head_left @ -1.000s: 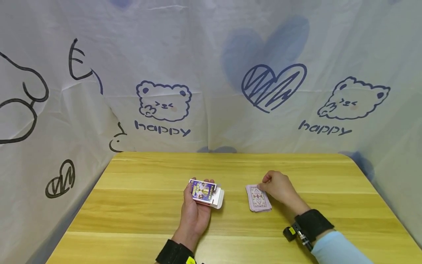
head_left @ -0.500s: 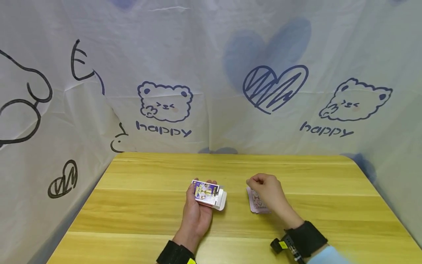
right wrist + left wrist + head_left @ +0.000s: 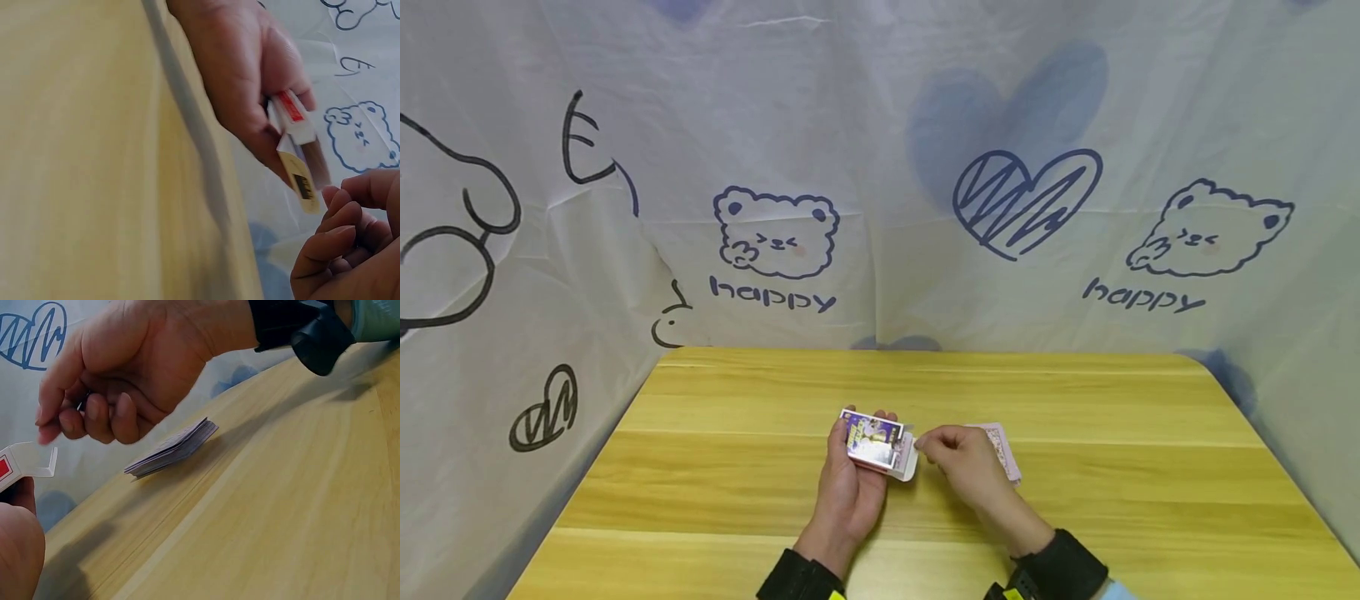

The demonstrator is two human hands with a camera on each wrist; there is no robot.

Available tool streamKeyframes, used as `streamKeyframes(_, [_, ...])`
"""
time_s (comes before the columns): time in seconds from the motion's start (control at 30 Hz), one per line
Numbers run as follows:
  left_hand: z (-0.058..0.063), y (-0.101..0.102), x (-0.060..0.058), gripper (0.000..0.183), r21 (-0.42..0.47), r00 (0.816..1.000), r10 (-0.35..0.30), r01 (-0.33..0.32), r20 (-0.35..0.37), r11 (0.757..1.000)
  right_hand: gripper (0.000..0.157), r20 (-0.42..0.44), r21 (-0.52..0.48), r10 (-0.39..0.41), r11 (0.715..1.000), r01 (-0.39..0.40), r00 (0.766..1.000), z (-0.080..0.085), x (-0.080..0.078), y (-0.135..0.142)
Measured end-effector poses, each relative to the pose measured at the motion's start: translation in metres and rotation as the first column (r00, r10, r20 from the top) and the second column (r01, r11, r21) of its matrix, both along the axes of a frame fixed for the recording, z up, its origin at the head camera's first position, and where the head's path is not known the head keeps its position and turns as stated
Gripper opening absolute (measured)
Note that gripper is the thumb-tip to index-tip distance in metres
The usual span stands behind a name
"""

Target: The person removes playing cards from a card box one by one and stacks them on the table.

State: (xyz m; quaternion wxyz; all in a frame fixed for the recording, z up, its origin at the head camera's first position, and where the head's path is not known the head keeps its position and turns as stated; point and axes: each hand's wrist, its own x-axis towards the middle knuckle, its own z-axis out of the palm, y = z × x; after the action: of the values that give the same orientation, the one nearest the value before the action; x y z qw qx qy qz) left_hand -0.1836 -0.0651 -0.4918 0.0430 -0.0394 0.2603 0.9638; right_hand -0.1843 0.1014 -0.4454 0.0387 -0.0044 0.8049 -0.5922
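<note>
My left hand (image 3: pixel 850 496) holds a small purple-and-white playing card box (image 3: pixel 872 437), palm up, its thumb along the left side. The box's open end and flap (image 3: pixel 301 187) face right. At that opening shows a pink patterned playing card (image 3: pixel 905 452), partly inside. My right hand (image 3: pixel 973 471) is there too, thumb and index fingertip pinched together at the card's outer end; the exact contact is hard to see. Behind this hand lies a stack of playing cards (image 3: pixel 172 450), back side up on the table and partly hidden in the head view.
The wooden table (image 3: pixel 700 483) has rounded far corners. White cloth (image 3: pixel 880 167) with drawn bears and hearts hangs behind it and along both sides. Black straps (image 3: pixel 1063 567) with small cameras sit on both wrists.
From the stack, my right hand has moved left to the box's mouth. A pink patterned card now shows in the opening, which looked white before. The left hand has stayed almost still.
</note>
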Motion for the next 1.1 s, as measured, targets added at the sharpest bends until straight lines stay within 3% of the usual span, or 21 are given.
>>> streamKeyframes(0.1, [0.001, 0.0, 0.001, 0.056, 0.003, 1.0, -0.007, 0.007, 0.001, 1.0, 0.012, 0.024, -0.011, 0.022, 1.0, -0.022, 0.999, 0.008, 0.008, -0.003])
streamKeyframes(0.2, [0.001, 0.0, 0.001, 0.054, 0.009, 1.0, -0.011, 0.011, 0.006, 1.0, 0.015, 0.049, -0.03, 0.048, 0.998, -0.046, 0.998, -0.001, 0.006, -0.002])
streamKeyframes(0.3, [0.001, 0.001, 0.001, 0.052, 0.017, 1.0, -0.026, 0.026, 0.001, 1.0, 0.017, 0.075, -0.045, 0.05, 0.998, -0.047, 0.996, -0.02, -0.001, 0.0])
streamKeyframes(0.37, [0.0, 0.002, 0.001, 0.052, 0.023, 0.999, -0.045, 0.045, -0.013, 0.999, 0.017, 0.085, -0.062, 0.048, 0.997, -0.043, 0.995, -0.022, -0.001, -0.001])
streamKeyframes(0.63, [-0.001, 0.004, 0.002, 0.048, 0.023, 0.995, -0.083, 0.085, -0.062, 0.996, 0.029, 0.08, -0.126, 0.043, 0.992, -0.033, 0.996, -0.025, -0.001, -0.004])
streamKeyframes(1.1, [-0.001, 0.003, 0.002, 0.055, 0.043, 0.996, -0.072, 0.074, -0.053, 0.996, 0.021, 0.134, -0.214, 0.041, 0.977, -0.012, 0.99, -0.025, -0.002, -0.003])
